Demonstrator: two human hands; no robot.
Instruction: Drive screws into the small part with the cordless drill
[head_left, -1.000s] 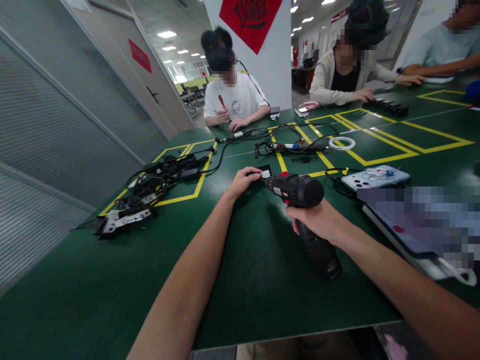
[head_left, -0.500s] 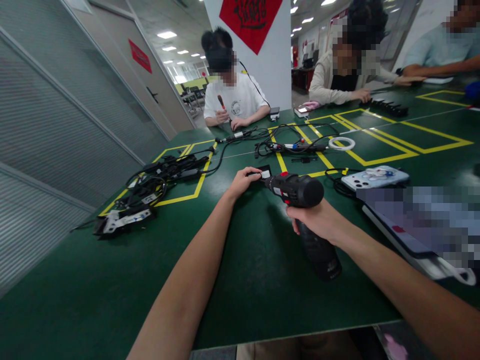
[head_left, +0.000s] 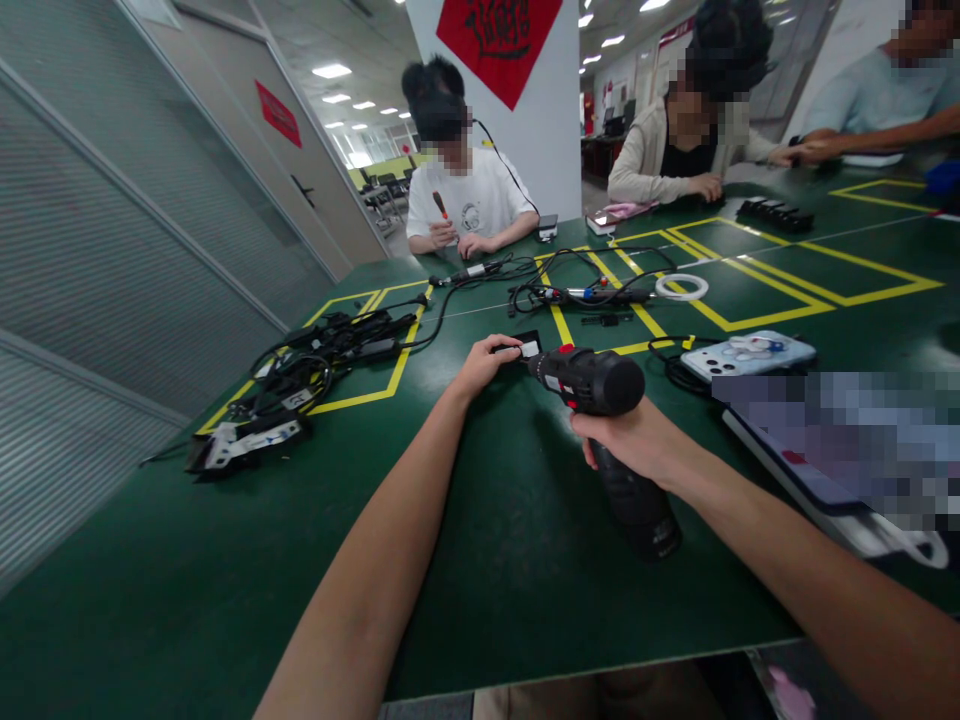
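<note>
My right hand (head_left: 626,435) is wrapped round the grip of a black cordless drill (head_left: 592,380) with red details. The drill points away from me, its chuck close to my left fingertips. My left hand (head_left: 484,365) is closed on a small black part with a white label (head_left: 529,349), which lies flat on the green table (head_left: 487,560). The drill's nose hides some of that part, so I cannot tell whether the bit touches it.
Tangled black cables (head_left: 330,360) lie at left beside a white-and-black strip (head_left: 247,440). Ahead are a pen-like tool (head_left: 592,294) and a white ring (head_left: 681,287). A phone (head_left: 750,355) sits at right above a blurred device (head_left: 810,450). Across the table, one person (head_left: 471,200) holds a screwdriver (head_left: 440,205).
My hands, the drill and the small black part stay almost still. At the far right, two people's hands have come together, and one person's hand has left the black row of parts.
</note>
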